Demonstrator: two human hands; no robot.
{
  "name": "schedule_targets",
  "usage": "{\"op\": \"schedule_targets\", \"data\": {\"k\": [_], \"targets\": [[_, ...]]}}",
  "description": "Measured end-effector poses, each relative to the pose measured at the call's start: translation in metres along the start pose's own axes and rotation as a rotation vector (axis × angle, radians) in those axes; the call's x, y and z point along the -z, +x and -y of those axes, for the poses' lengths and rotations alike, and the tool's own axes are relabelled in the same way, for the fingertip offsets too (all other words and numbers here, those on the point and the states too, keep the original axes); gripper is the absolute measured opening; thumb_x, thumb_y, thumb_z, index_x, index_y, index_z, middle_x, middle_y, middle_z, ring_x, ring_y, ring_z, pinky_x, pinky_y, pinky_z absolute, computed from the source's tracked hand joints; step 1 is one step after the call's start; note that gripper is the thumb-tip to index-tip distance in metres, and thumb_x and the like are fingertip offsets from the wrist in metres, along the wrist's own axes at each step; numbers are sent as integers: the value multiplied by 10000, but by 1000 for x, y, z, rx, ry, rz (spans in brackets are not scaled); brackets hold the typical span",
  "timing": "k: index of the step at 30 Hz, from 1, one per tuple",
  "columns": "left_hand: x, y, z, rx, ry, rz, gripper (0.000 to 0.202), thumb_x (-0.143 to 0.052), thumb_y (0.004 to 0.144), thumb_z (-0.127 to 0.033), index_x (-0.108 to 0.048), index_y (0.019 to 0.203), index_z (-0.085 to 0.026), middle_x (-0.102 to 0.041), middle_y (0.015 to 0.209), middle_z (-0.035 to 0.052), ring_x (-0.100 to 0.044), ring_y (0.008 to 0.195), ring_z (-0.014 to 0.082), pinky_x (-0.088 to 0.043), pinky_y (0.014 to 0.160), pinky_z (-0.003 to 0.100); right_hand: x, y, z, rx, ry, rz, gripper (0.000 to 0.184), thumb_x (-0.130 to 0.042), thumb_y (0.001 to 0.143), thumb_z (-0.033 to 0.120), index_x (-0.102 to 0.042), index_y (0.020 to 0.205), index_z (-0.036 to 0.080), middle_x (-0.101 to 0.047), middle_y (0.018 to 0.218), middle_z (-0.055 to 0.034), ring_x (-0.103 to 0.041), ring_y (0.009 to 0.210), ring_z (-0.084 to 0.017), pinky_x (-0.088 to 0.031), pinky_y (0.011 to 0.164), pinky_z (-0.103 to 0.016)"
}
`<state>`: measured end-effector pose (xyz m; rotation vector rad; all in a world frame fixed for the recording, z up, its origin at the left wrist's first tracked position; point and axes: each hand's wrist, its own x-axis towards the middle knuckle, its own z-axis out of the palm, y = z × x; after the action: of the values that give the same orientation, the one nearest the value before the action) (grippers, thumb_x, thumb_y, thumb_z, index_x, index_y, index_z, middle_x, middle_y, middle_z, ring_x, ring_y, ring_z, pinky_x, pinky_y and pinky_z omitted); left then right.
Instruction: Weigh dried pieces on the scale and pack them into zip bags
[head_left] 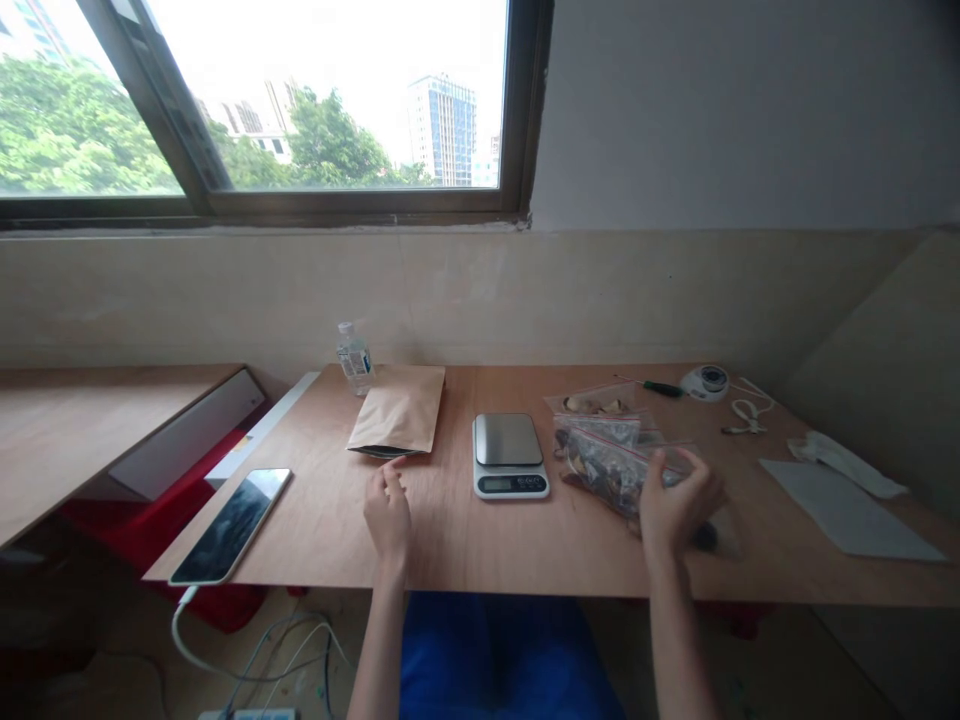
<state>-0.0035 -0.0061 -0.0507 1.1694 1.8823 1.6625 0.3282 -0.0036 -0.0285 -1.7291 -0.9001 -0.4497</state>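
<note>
The right hand [679,503] curls, grip unclear, over the plastic bag [604,478], likely light, floppy, best pinched by its zip edge [616,444]. The left hand [388,515], half-open, empty, is beside the paper bag [403,408].

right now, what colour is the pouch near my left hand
The pouch is plain light brown; head view.

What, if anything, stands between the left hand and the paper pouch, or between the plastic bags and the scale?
Nothing visible. The left hand is just by the near edge of the paper pouch, contact unclear; only a strip of tabletop separates the plastic bags at the right hand from the scale.
</note>
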Motion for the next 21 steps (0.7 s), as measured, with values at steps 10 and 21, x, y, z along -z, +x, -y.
{"op": "schedule_targets", "data": {"k": [10, 21], "targets": [[24, 68, 53, -231, 450, -149, 474, -479, 763, -148, -430, 1233, -111, -460, 1192, 166, -407, 1192, 300, -362, 970, 472, -29, -66, -24, 348, -232, 340, 424, -306, 909, 280, -503, 1235, 93, -404, 1373, -176, -302, 1282, -336, -249, 1015, -523], [25, 116, 65, -318, 606, 221, 346, -437, 841, -207, -563, 1157, -272, -544, 1114, 76, -611, 854, 189, -469, 691, 289, -39, -72, -39, 389, -342, 353, 436, -275, 926, 291, -519, 1238, 110, -458, 1352, -123, -316, 1279, -308, -256, 1030, -484]]}}
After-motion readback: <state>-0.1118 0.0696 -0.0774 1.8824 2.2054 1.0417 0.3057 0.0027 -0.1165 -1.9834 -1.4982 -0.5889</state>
